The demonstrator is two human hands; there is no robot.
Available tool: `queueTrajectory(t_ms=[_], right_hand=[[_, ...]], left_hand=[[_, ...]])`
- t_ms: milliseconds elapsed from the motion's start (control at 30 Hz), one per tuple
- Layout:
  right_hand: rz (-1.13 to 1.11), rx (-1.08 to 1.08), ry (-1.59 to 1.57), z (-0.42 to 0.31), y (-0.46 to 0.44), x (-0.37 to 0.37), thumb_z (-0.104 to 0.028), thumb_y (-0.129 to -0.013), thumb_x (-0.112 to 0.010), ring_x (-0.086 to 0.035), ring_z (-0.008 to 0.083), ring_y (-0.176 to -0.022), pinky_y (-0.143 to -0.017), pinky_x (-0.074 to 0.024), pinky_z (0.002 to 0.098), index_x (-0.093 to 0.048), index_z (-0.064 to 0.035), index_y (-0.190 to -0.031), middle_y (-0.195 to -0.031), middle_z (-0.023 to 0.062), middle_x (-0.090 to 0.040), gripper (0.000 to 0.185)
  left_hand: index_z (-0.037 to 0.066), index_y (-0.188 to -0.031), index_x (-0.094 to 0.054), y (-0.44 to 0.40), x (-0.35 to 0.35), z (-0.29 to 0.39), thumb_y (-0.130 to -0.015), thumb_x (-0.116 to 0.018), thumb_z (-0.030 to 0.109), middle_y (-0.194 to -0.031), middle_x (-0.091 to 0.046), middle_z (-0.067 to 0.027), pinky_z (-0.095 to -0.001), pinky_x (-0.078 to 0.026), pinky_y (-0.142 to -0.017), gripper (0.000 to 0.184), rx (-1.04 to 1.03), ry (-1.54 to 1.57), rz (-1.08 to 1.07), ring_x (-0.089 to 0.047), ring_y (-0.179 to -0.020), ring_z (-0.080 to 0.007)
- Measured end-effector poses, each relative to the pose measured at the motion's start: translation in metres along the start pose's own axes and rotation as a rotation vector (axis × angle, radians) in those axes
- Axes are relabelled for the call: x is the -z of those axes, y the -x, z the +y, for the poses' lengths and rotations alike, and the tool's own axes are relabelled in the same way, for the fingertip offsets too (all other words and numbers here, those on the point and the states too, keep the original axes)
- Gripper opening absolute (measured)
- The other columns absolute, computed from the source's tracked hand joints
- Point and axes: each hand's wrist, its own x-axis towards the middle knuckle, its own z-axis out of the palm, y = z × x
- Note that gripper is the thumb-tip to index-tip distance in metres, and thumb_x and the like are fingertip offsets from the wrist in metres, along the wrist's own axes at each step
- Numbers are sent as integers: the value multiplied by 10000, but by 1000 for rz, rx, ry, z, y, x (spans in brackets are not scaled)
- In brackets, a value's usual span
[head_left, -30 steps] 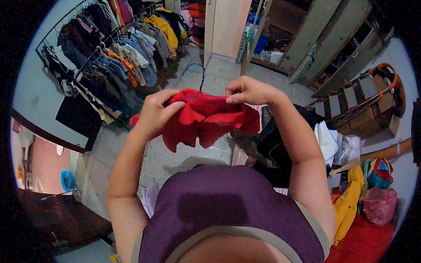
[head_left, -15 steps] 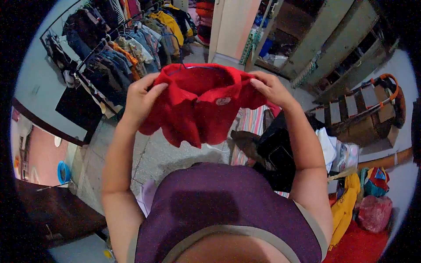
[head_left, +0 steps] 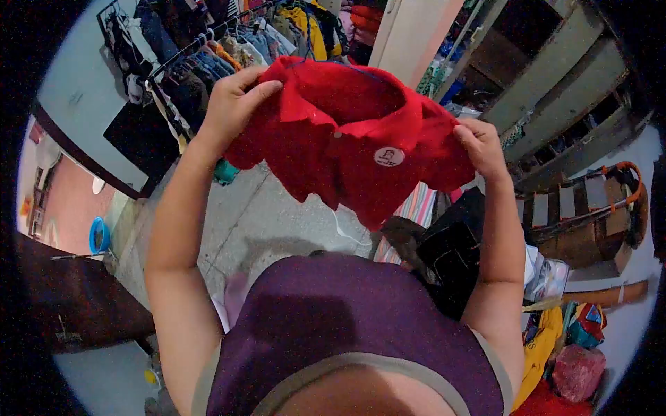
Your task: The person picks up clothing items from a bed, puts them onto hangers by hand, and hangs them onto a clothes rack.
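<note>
A small red collared shirt (head_left: 368,163) with a round white patch on its chest is stretched out in front of me. At its shoulder on the left, my left hand (head_left: 239,100) pinches the cloth between thumb and fingers. My right hand (head_left: 482,149) grips the sleeve side on the right in the same way. The shirt hangs above the floor with its collar open toward me. Along the back of the collar runs a thin blue line; I cannot tell whether it is a hanger or trim.
A rack of hanging clothes (head_left: 201,69) stands at the back left. Metal cupboards (head_left: 555,76) line the back right. To the right are a dark pile of cloth (head_left: 451,236), a ladder-like frame (head_left: 583,201) and a yellow garment (head_left: 541,347). A blue basin (head_left: 99,236) sits far left.
Both hands have lifted the red shirt up and moved right, spreading it wider. The round patch now faces me more fully. The view has shifted slightly.
</note>
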Motion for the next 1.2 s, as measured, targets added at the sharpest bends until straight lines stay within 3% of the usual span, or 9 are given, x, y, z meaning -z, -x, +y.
queueTrajectory(t_ms=[267,400,600,667,767,867,967,1100,1200], right_hand=[[-151,209,-107,-47,-40,-21,-304,-900,-478,-522,125,-780,-745,-395,236,-602,22,-933,-861,28,-572,350],[-421,-8,-187,-92,-50,-54,-189,-847,-555,-517,127,-923,-822,-407,276,-566,33,-1016,-972,68,-579,280],[-276,251,-85,-147,-89,-81,-236,-775,-661,-511,160,-1006,-888,-404,301,-443,-14,-1249,-1150,77,-537,567],[-156,491,-30,-159,-111,-99,-261,-781,-656,-560,159,-870,-756,-464,306,-501,-71,-1191,-975,69,-600,477],[-349,349,194,-184,-132,-116,-200,-826,-607,-543,120,-825,-753,-447,271,-496,-14,-1197,-914,46,-582,430],[-363,245,193,-199,-139,-128,-180,-855,-567,-484,68,-615,-548,-401,221,-543,-12,-1129,-699,-27,-521,322],[-210,132,-17,-198,-146,-126,-190,-870,-549,-379,30,-507,-448,-292,193,-564,-17,-1097,-593,-78,-420,286],[29,-88,-242,-210,-148,-94,-207,-899,-507,-328,20,-475,-427,-255,175,-587,-31,-1019,-574,-72,-393,228],[65,-90,-311,-214,-155,-69,-212,-920,-463,-292,29,-451,-407,-226,181,-575,-37,-1026,-556,-69,-359,233]], left_hand=[[-15,-979,-618,-7,27,3,-805,-609,117,-869,-640,-40,-226,-452,-718,219,-79,24,-25,-570,-780,-85],[-15,-984,-620,-12,39,-1,-803,-611,116,-879,-646,-53,-233,-458,-724,224,-122,-5,-54,-584,-789,-97],[-14,-972,-624,-20,59,-17,-797,-617,127,-875,-649,-64,-239,-466,-721,224,-140,65,-56,-596,-791,-110],[-11,-973,-623,-24,61,-20,-792,-620,131,-876,-651,-74,-243,-470,-717,230,-183,61,-75,-602,-789,-117],[3,-964,-623,-31,56,-26,-778,-630,148,-852,-653,-99,-264,-482,-690,236,-305,26,-66,-622,-753,-162],[21,-970,-626,-30,59,-26,-770,-639,154,-893,-637,-95,-285,-467,-756,240,-330,-61,7,-604,-836,-208],[51,-1000,-619,-18,76,-33,-758,-645,131,-1001,-593,-99,-306,-424,-850,256,-532,-425,392,-548,-965,-247],[14,-1063,-521,63,65,-101,-828,-541,47,-1051,-532,-87,-308,-390,-878,239,-123,-98,751,-504,-985,-196],[35,-1090,-503,134,13,-179,-899,-477,142,-1013,-538,-43,-258,-403,-814,220,403,400,644,-509,-929,-132]])
